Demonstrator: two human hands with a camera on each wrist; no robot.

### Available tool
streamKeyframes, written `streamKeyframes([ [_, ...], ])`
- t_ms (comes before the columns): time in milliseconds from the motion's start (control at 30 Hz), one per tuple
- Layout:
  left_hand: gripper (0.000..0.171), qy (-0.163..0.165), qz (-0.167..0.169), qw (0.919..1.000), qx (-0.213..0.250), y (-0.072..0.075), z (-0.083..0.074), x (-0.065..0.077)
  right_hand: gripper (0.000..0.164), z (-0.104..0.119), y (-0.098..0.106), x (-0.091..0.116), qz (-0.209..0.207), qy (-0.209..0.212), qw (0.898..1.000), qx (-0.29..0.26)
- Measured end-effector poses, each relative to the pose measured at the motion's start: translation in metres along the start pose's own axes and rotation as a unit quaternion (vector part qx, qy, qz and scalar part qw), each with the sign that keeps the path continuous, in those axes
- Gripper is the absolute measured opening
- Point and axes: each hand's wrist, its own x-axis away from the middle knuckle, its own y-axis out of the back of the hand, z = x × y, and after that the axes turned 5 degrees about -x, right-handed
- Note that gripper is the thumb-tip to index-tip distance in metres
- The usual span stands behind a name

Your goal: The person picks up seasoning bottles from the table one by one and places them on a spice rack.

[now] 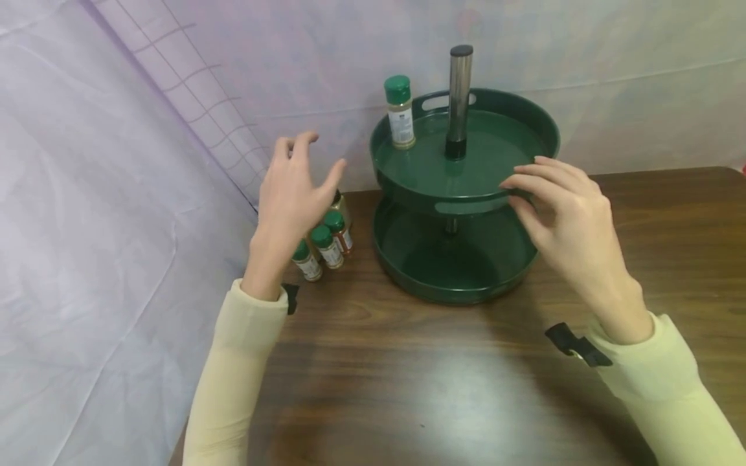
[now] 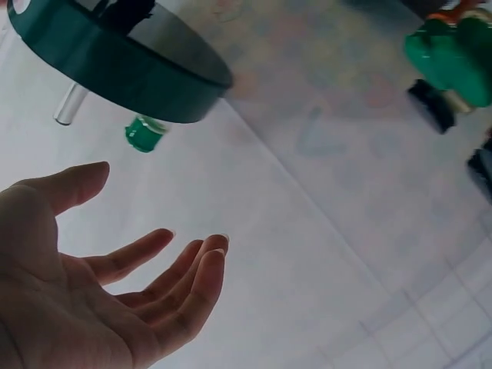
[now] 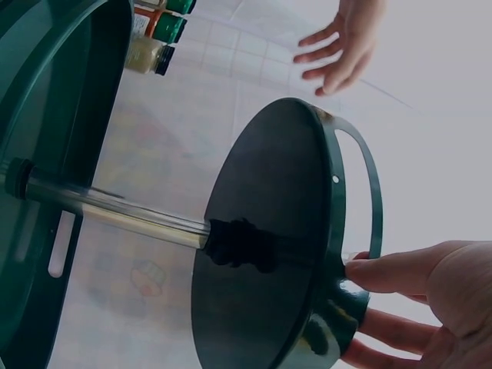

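Note:
A two-tier green tray stand with a metal center pole (image 1: 460, 97) stands on the table. My right hand (image 1: 574, 217) is at the front right rim of its upper tray (image 1: 495, 139), pinching the rim between thumb and fingers beside the handle slot, as the right wrist view also shows. My left hand (image 1: 294, 188) hovers left of the stand with fingers spread and loosely bent, holding nothing. One green-capped spice jar (image 1: 401, 113) stands upright on the upper tray's left side. Under the left hand, more spice jars (image 1: 327, 247) stand on the table, partly hidden by it.
The lower tray (image 1: 454, 272) sits on the brown wooden table (image 1: 408, 375). Pale cloth (image 1: 105, 213) hangs at the left, and more cloth (image 1: 315, 65) hangs behind the stand. In the right wrist view, a dark-lidded jar (image 3: 146, 56) is among the green-capped ones.

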Motion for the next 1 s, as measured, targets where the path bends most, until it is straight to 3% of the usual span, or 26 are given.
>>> streamKeyframes([
  [433,0.063,0.035,0.004,0.9993,0.01,-0.016,0.036,0.025,0.024,-0.001,0.001,-0.002,-0.017,0.007,1.0,-0.007],
  [667,0.06,0.046,-0.01,0.9988,0.015,-0.028,0.056,0.041,0.024,-0.001,0.002,-0.003,-0.014,0.005,1.0,-0.007],
  [1000,0.058,0.063,-0.004,0.998,0.008,-0.04,0.075,0.056,0.024,-0.002,0.001,-0.002,-0.02,0.005,1.0,-0.009],
])
